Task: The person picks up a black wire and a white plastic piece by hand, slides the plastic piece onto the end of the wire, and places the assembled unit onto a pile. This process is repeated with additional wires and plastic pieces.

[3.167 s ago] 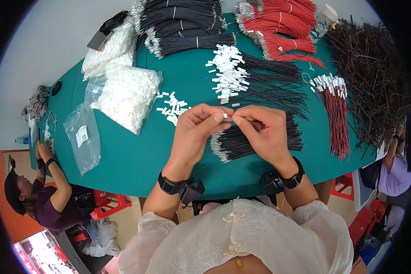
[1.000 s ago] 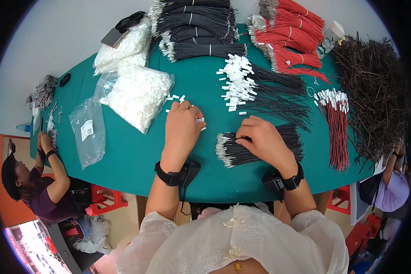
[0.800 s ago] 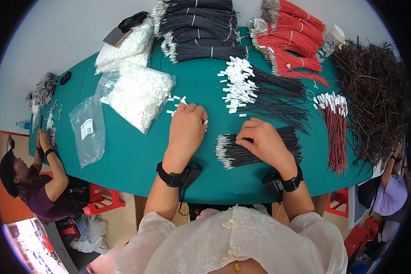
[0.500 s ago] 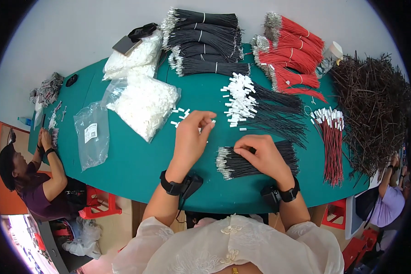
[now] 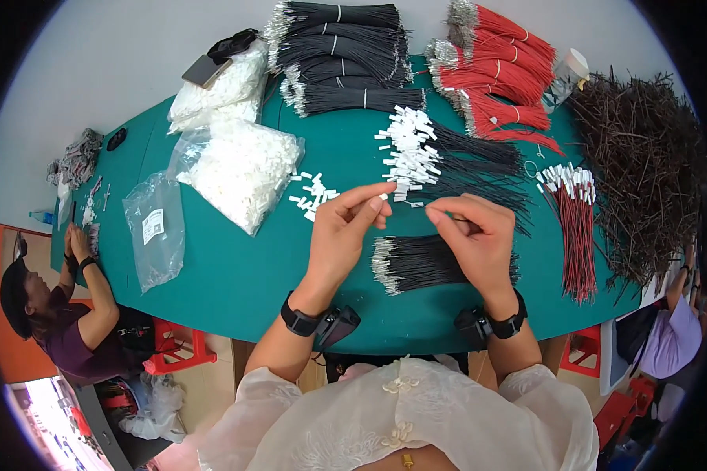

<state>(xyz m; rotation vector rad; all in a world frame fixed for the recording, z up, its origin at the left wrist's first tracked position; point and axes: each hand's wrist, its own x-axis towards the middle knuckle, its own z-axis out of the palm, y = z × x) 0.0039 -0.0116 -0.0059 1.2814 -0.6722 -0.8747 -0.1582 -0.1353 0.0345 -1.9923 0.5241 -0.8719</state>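
My left hand is above the table's middle, thumb and forefinger pinching a small white plastic connector housing. To its right, my right hand is closed in a pinch, fingertips toward the left hand; what it grips is too thin to make out. Beneath the right hand lies a bundle of black wires with bare metal terminals at its left end. Beyond the hands is a pile of black wires with white housings on their ends. Loose white housings are scattered behind my left hand.
Clear bags of white housings and a flattened plastic bag are on the left. Black bundles and red bundles lie at the back. Dark red wires and a brown tangled heap are right. A co-worker sits left.
My right hand has risen off the black wire bundle, its fingertips now nearer the left ones. My left hand has shifted slightly right, still pinching the white housing. The whole view has shifted slightly.
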